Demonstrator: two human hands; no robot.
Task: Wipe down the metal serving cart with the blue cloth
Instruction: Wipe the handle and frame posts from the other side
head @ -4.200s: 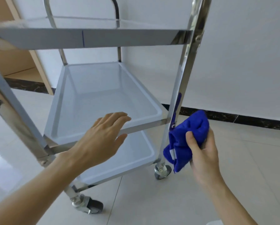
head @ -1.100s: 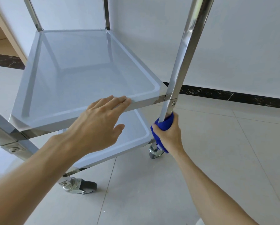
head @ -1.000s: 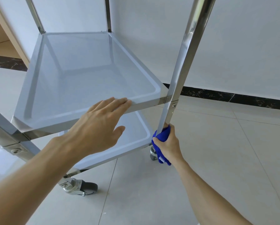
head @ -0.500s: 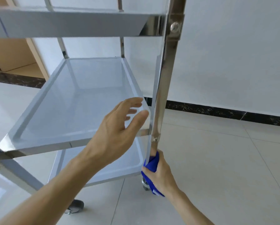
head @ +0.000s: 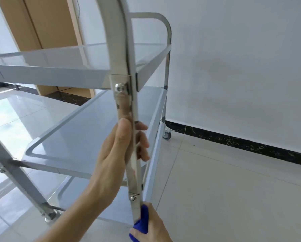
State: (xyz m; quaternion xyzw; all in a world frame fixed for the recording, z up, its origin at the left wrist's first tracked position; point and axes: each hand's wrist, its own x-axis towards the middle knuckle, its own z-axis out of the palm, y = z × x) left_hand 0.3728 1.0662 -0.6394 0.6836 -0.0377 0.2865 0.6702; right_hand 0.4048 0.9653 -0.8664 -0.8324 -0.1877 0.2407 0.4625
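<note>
Nearest to you, low in the head view, your right hand [head: 150,226] had its grip wrapped around the blue cloth [head: 141,224], pressing it against the near upright post [head: 135,180] of the metal serving cart [head: 87,72], below the bolted bracket of the middle shelf [head: 87,137]. Only a small part of the cloth showed between your fingers and the post. A little higher on the same post, your left hand [head: 118,154] held it in a closed grip, thumb up along the near face and fingers curled around the far side, between the middle shelf and the top shelf [head: 62,67]. Beneath, the bottom shelf [head: 109,205] sat over a near caster [head: 50,216] on the tiled floor [head: 224,189]. Beyond, the cart's far handle [head: 163,23] curved up before the white wall [head: 242,67], with a far caster [head: 166,135] near the dark baseboard [head: 242,142] and a wooden door [head: 46,23] off to the left.
</note>
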